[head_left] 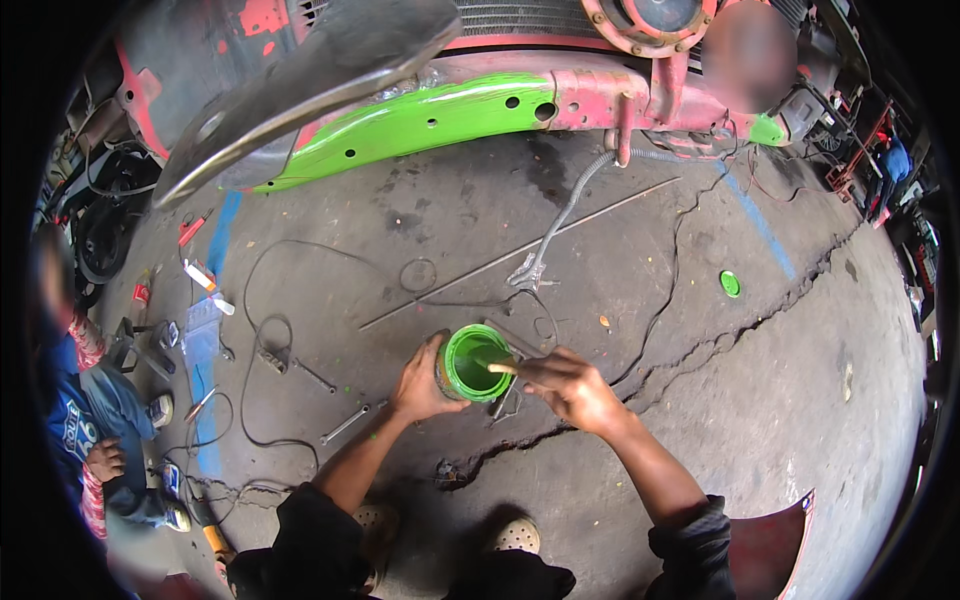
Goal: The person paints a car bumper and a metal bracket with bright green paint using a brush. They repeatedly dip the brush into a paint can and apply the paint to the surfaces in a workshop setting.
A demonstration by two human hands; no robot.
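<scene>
In my left hand point(415, 388) is an open can of green paint point(449, 378), the fingers wrapped round its side and the opening facing up. My right hand point(572, 393) pinches the pale handle of a paintbrush point(501, 367). The brush's green-coated end reaches inside the can, and its bristle tips are hard to make out against the paint. Ahead of both hands stretches a vehicle's bumper beam point(410, 120), bright green on the left and faded red further right. A round green paint lid point(731, 284) lies on the floor to the right.
A long thin rod point(590, 225), a grey hose point(572, 205), a wrench point(345, 424) and loose black cables lie on the concrete. Blue tape point(207, 345) runs along the left. Another person point(120, 420) is low at the left edge. A crack point(760, 325) crosses the floor.
</scene>
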